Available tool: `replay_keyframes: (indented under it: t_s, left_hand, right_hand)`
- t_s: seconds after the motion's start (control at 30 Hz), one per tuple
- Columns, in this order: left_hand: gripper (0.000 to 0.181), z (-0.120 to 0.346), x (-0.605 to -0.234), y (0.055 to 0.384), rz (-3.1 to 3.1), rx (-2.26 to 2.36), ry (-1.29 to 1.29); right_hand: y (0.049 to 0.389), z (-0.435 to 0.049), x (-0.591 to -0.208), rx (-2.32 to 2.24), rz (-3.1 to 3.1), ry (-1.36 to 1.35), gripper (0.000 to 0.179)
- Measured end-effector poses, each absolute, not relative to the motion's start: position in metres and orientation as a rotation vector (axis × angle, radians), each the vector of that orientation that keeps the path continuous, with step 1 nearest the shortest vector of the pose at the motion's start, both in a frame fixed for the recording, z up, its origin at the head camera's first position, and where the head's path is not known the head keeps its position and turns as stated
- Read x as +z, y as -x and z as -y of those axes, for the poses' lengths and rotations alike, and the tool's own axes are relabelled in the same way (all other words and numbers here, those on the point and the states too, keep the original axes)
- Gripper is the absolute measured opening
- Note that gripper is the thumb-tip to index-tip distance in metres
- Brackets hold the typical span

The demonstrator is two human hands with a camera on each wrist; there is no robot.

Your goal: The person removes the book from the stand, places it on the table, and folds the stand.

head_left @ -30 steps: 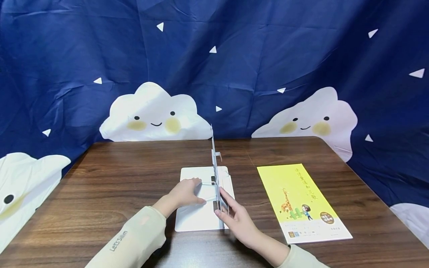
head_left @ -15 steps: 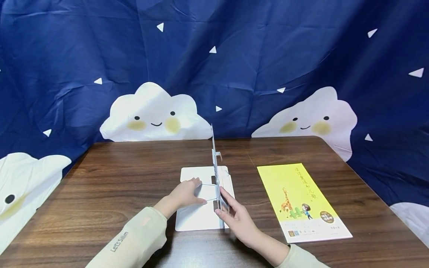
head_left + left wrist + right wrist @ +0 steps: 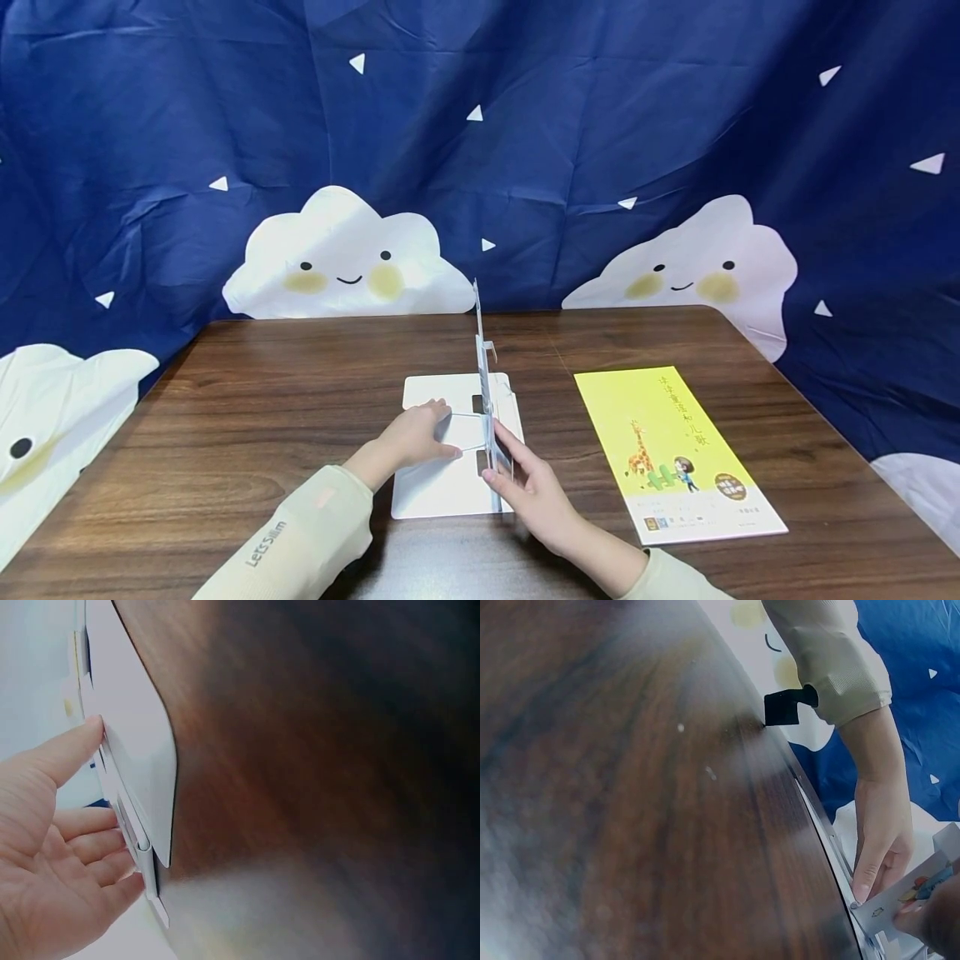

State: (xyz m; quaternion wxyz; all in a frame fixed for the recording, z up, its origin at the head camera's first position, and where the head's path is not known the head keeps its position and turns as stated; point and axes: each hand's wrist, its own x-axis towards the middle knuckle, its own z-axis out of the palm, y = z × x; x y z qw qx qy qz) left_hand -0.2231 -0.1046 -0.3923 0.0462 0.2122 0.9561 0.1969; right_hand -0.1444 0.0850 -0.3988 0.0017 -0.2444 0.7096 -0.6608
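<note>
A white book stand has its flat base plate (image 3: 431, 492) on the table and its thin panel (image 3: 482, 375) standing upright, seen nearly edge-on. My left hand (image 3: 416, 432) holds a thin wire support (image 3: 467, 414) between thumb and spread fingers, left of the panel. The wire's other end meets the panel low down. My right hand (image 3: 536, 500) grips the panel's lower near part, thumb on its left face and fingers behind. In the right wrist view, a small coloured picture (image 3: 930, 885) shows on the panel beside my right fingers. Close by is my left thumb (image 3: 864, 885).
A yellow booklet (image 3: 660, 433) with a giraffe and a child on its cover lies flat to the right. The brown wooden table (image 3: 300, 375) ends at a blue cloth backdrop (image 3: 525, 150) with clouds and white triangles.
The wire support's panel end has shifted slightly toward the near side. Both hands keep nearly the same place, and the panel stays upright.
</note>
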Motion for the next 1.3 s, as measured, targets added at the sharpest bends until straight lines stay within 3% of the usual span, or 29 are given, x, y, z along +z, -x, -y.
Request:
replay_keyframes:
  t_s: [0.67,0.97,1.3]
  left_hand:
    - [0.073,0.114,-0.390,0.226,-2.922,0.822,-0.588]
    - [0.070,0.128,-0.378,0.225,-2.908,1.146,-0.445]
    - [0.053,0.141,-0.359,0.221,-2.754,1.779,-0.467]
  right_hand:
    - [0.146,-0.081,-0.397,-2.061,-2.213,0.767,0.057]
    - [0.145,-0.076,-0.396,-2.002,-2.289,0.795,0.057]
    - [0.143,-0.071,-0.394,-1.914,-2.426,0.829,0.056]
